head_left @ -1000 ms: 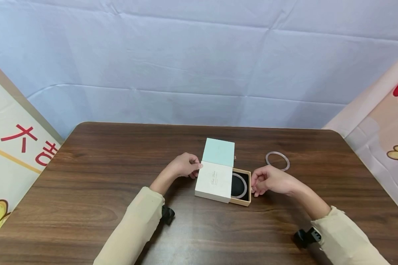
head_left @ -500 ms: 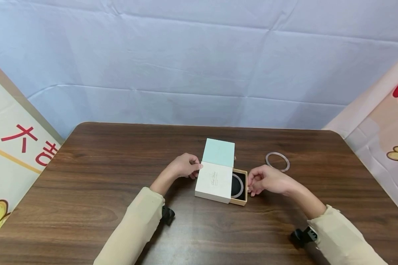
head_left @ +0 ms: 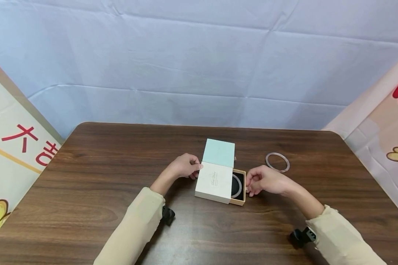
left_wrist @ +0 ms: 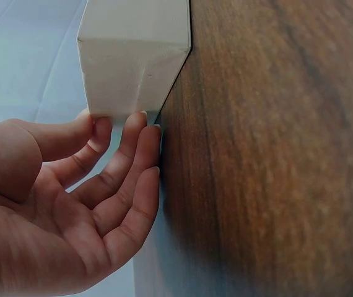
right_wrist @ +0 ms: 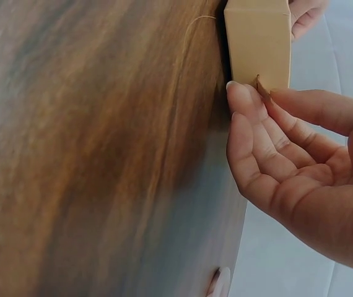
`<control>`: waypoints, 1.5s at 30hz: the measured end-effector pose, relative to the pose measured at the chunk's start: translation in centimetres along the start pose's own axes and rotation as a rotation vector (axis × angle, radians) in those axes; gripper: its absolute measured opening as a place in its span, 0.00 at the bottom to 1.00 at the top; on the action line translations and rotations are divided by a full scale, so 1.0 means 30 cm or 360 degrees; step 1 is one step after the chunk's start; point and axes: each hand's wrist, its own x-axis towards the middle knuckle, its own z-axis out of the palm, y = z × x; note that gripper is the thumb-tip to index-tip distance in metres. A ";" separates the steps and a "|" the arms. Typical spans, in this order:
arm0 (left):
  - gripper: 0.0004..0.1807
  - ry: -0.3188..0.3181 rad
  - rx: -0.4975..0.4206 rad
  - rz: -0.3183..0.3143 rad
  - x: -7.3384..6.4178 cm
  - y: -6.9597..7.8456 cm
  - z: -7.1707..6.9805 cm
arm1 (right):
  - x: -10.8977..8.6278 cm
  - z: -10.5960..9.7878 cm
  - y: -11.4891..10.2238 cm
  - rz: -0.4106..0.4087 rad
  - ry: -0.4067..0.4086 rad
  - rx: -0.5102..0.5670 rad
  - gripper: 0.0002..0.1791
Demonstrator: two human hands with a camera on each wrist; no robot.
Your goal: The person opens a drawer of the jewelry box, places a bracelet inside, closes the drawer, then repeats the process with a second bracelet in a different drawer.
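A white box sleeve with faint lettering lies on the table. Out of its right side sticks a tan-edged, black-lined drawer, in which a pale lilac bangle lies partly hidden by the sleeve. At the sleeve's left side, my left hand holds its edge, thumb on the upper edge and fingertips against the end face. My right hand pinches a small pull tab on the drawer's front between thumb and index finger. A second pale bangle rests on the table behind my right hand.
A mint-green box lies directly behind the white sleeve, a small tab at its right side. The brown wooden table meets a pale cloth backdrop; printed panels stand at left and right.
My right hand has moved left with the drawer, which now sits further inside the sleeve, and less of the bangle in it shows. The left hand and sleeve have stayed put.
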 end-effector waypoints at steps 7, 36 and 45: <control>0.12 0.0002 0.0000 -0.0021 -0.006 0.004 0.000 | 0.009 0.007 0.004 -0.0012 -0.0001 -0.0004 0.06; 0.12 0.0001 -0.0007 -0.0017 -0.006 0.003 0.000 | 0.044 0.037 -0.021 -0.0024 -0.0048 -0.0022 0.08; 0.12 0.0006 0.0011 -0.0009 -0.007 0.004 -0.002 | 0.048 0.041 -0.029 -0.0017 -0.0066 -0.0018 0.10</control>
